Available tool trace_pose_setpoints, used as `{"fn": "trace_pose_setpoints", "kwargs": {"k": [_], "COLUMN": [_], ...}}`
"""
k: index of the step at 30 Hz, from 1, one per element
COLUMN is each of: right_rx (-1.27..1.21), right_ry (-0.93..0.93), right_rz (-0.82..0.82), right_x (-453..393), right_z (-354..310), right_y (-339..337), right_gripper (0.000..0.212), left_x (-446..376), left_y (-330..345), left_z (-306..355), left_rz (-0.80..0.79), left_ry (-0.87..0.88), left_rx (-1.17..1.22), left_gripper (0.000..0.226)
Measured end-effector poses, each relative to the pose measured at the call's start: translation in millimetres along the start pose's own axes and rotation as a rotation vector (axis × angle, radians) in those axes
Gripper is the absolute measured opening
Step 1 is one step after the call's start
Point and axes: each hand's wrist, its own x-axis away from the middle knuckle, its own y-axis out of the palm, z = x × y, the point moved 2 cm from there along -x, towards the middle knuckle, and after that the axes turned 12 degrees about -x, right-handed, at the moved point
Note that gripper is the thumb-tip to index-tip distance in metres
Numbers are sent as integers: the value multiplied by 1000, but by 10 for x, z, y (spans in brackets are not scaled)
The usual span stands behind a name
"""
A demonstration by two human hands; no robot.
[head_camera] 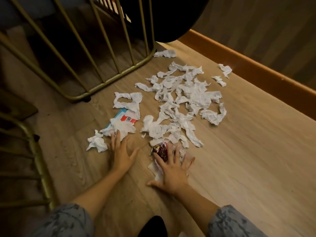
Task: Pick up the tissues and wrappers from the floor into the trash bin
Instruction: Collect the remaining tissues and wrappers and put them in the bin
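Several torn white tissues (184,98) lie scattered over the wooden floor (248,151). A blue, white and red wrapper (124,118) lies partly under tissue at the left. My left hand (122,153) lies flat with spread fingers, its fingertips touching a crumpled tissue (119,129). A small tissue ball (96,142) sits just left of that hand. My right hand (171,170) presses flat on a dark red and clear plastic wrapper (161,151) with white paper under it. No trash bin can be made out for certain.
A gold metal chair frame (109,48) stands at the far left over the floor. Another gold frame (37,156) curves along the near left. A dark round object (164,17) hangs at the top. An orange skirting board (256,71) runs along the right wall.
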Motion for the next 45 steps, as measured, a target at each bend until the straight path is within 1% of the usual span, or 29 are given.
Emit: {"fn": "trace_pose_setpoints", "kwargs": {"k": [2,3,5,7,9,10,12,13,15,16,17,19,21,22,24,26,27,29,30,31,33,34,36,39,40,41,43,44,45], "right_rx": [-12,-24,-42,-126,-217,-252,-338,-398,-561,-631,-667,-703,-735,-732,-700,-661,-599,-429,-345,-273,-175,-146,-124,-69,-70,-99,-248,-331,-403], "right_ry": [-42,-65,-151,-242,-278,-276,-215,-155,-41,-6,9,-24,-60,-66,-49,32,81,116,94,59,-7,-41,-73,-76,-88,-111,-144,-134,-122], "right_rz": [58,93,188,269,320,340,364,373,412,463,529,640,714,756,808,763,712,536,428,325,184,174,215,256,282,327,428,468,499], "right_x": [-2,18,77,133,152,157,173,182,171,138,92,-46,-236,-343,-581,-808,-898,-1004,-1018,-1003,-896,-815,-683,-549,-508,-476,-412,-372,-342], "right_z": [56,101,241,379,499,549,624,649,697,709,711,685,630,599,567,598,630,706,738,770,810,815,789,741,722,723,739,735,736], "right_y": [60,70,99,81,57,32,-66,-147,-325,-432,-552,-780,-976,-1065,-1176,-1187,-1166,-1051,-971,-875,-700,-633,-537,-416,-392,-351,-292,-289,-275], "right_gripper": [82,68,39,24,17,17,26,30,30,31,33,27,20,20,18,17,25,49,58,61,57,55,53,75,75,64,28,23,26], "left_x": [13,33,91,146,185,190,172,166,153,133,102,4,-131,-216,-406,-559,-614,-681,-696,-697,-637,-582,-464,-279,-213,-152,-74,-66,-68], "left_y": [97,131,187,212,237,243,254,246,228,210,180,118,18,-15,-27,7,38,146,212,304,450,493,515,423,388,355,302,277,253], "left_z": [21,58,163,289,392,437,485,505,503,490,476,457,522,574,692,829,909,1036,1084,1099,1061,1014,891,723,684,650,570,530,494], "left_rz": [-82,-102,-58,7,-8,-31,-69,-86,-83,-75,-43,71,195,225,221,174,152,116,93,46,-41,-61,-31,47,58,67,67,79,96], "left_ry": [10,21,56,88,114,127,163,178,181,160,118,67,69,68,52,73,96,148,165,179,183,209,290,306,303,291,221,174,133], "left_rx": [7,15,42,110,191,216,226,237,286,325,356,355,337,344,369,381,377,302,239,182,108,93,109,209,230,250,293,305,307], "left_gripper": [87,83,65,50,48,50,47,40,15,8,22,44,50,50,46,34,26,6,14,25,36,37,34,21,20,18,14,12,9]}}
